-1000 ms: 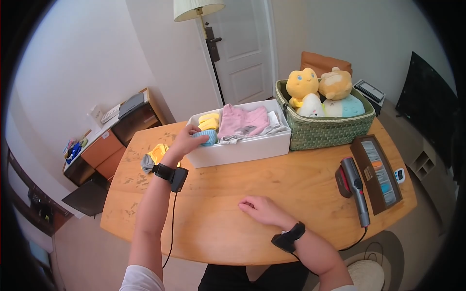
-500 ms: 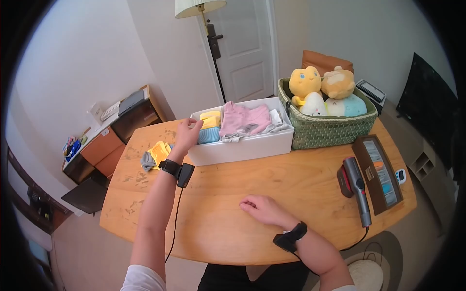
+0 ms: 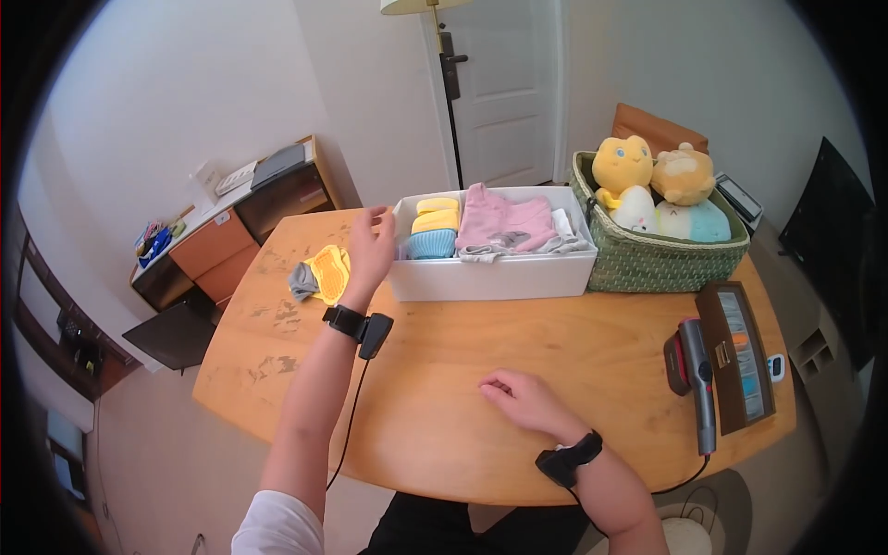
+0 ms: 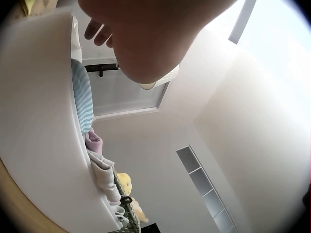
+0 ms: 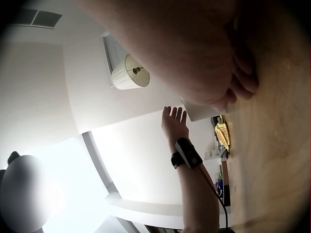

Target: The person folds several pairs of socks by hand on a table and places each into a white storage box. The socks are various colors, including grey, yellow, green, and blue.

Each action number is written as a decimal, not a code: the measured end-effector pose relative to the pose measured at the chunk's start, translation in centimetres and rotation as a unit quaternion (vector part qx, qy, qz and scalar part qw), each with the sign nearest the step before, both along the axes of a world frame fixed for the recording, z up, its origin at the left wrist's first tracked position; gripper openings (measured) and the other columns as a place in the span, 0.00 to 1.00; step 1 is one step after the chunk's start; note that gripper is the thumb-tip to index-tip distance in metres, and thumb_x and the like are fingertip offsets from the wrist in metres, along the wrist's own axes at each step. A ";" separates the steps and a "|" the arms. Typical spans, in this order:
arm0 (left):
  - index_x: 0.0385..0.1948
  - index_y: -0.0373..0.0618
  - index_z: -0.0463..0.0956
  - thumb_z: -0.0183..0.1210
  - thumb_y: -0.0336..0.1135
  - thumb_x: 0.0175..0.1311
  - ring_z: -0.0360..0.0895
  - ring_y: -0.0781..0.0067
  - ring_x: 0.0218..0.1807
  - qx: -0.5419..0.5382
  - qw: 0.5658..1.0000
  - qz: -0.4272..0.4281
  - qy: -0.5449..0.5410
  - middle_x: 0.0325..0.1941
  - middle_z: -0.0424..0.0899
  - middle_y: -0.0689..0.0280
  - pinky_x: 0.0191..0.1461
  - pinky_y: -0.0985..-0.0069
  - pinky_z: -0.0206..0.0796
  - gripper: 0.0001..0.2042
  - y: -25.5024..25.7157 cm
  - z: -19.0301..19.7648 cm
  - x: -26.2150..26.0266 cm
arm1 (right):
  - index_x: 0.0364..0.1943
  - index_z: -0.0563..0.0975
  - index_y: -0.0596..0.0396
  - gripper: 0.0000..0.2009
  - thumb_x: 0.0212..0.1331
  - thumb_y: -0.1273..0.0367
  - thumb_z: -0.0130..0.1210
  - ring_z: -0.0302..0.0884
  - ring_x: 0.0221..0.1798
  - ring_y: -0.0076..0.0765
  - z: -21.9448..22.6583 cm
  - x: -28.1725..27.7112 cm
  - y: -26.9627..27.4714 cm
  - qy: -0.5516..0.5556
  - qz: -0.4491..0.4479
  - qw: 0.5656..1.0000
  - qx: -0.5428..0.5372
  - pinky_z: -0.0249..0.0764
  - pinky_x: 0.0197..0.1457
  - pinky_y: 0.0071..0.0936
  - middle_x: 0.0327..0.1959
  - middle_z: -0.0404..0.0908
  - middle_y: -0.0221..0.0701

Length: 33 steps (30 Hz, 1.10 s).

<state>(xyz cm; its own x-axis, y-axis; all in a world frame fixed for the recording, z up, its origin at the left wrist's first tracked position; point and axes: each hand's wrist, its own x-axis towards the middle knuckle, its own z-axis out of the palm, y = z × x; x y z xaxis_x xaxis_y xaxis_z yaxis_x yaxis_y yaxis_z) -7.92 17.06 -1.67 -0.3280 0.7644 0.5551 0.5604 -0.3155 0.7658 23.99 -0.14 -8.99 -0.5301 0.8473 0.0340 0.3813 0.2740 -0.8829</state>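
Observation:
My left hand (image 3: 373, 250) is raised beside the left end of a white box (image 3: 490, 282), holding nothing, its fingers loosely extended. Inside that end lie a blue striped folded cloth (image 3: 432, 244) and yellow folded cloths (image 3: 436, 220) behind it. A pink garment (image 3: 507, 220) fills the middle of the box, with grey and white cloth (image 3: 564, 239) at its right. On the tabletop, left of the left hand, is a loose yellow and grey piece of clothing (image 3: 330, 273). My right hand (image 3: 527, 404) rests on the table near the front, fingers loosely curled around nothing.
Right of the box stands a green woven basket (image 3: 666, 264) of plush toys. A grey corded appliance (image 3: 700, 384) and a brown compartment case (image 3: 737, 356) lie at the table's right side, by a small white timer (image 3: 775, 367). A cord hangs from each wrist camera.
My left hand has let go of the blue striped cloth and drawn back out of the box to its left. The head view has turned left. My right hand stays on the table.

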 end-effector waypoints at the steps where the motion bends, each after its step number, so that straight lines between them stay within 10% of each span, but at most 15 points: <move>1: 0.61 0.36 0.76 0.58 0.48 0.72 0.79 0.49 0.63 -0.001 1.000 0.002 0.001 0.58 0.82 0.46 0.67 0.61 0.69 0.26 -0.7 -0.5 -1.1 | 0.49 0.84 0.57 0.14 0.72 0.62 0.59 0.85 0.41 0.36 -0.2 0.1 0.0 0.006 -0.008 1.000 0.001 0.79 0.48 0.32 0.39 0.88 0.38; 8: 0.60 0.37 0.77 0.63 0.38 0.69 0.74 0.43 0.68 -0.044 0.911 0.161 0.378 0.64 0.79 0.46 0.70 0.56 0.68 0.21 -6.0 -13.2 -10.4 | 0.49 0.84 0.57 0.14 0.72 0.61 0.59 0.85 0.41 0.34 -0.1 0.0 -0.1 -0.006 -0.008 1.000 0.002 0.79 0.47 0.31 0.39 0.88 0.37; 16: 0.52 0.37 0.82 0.62 0.31 0.68 0.81 0.43 0.57 -0.075 0.956 0.093 0.269 0.56 0.85 0.48 0.60 0.57 0.74 0.14 -8.4 -10.0 -9.7 | 0.49 0.84 0.57 0.13 0.71 0.63 0.60 0.81 0.38 0.29 1.0 0.1 0.0 -0.017 -0.006 1.000 -0.006 0.78 0.45 0.29 0.37 0.87 0.33; 22: 0.47 0.36 0.84 0.61 0.33 0.73 0.85 0.65 0.35 -0.047 0.984 0.162 0.053 0.32 0.88 0.56 0.42 0.69 0.75 0.11 -8.9 -8.3 -10.6 | 0.49 0.84 0.57 0.13 0.71 0.63 0.61 0.81 0.38 0.28 1.4 -0.1 -0.1 -0.018 -0.003 1.000 -0.010 0.78 0.46 0.28 0.37 0.87 0.33; 25: 0.50 0.36 0.83 0.59 0.35 0.76 0.79 0.86 0.39 0.087 0.971 0.052 -0.216 0.39 0.88 0.69 0.45 0.82 0.71 0.12 -10.4 -4.9 -9.9 | 0.48 0.84 0.57 0.12 0.70 0.63 0.61 0.81 0.38 0.28 1.6 -0.2 -0.2 -0.032 -0.011 0.999 -0.020 0.78 0.46 0.28 0.37 0.87 0.32; 29: 0.50 0.37 0.82 0.60 0.32 0.75 0.79 0.86 0.42 0.025 0.940 -0.104 -0.323 0.43 0.87 0.70 0.48 0.83 0.71 0.10 -14.3 -1.3 -5.6 | 0.49 0.84 0.58 0.13 0.73 0.63 0.59 0.82 0.40 0.28 1.8 -0.3 -0.5 -0.048 -0.014 0.999 -0.021 0.79 0.46 0.27 0.38 0.87 0.32; 33: 0.51 0.38 0.82 0.61 0.33 0.74 0.82 0.80 0.44 -0.142 0.922 -0.278 -0.228 0.44 0.87 0.68 0.51 0.79 0.73 0.11 -18.2 -2.7 0.6 | 0.60 0.77 0.59 0.17 0.78 0.63 0.53 0.85 0.43 0.31 1.3 -0.1 -0.5 0.132 -0.005 0.955 -0.264 0.82 0.48 0.27 0.44 0.87 0.36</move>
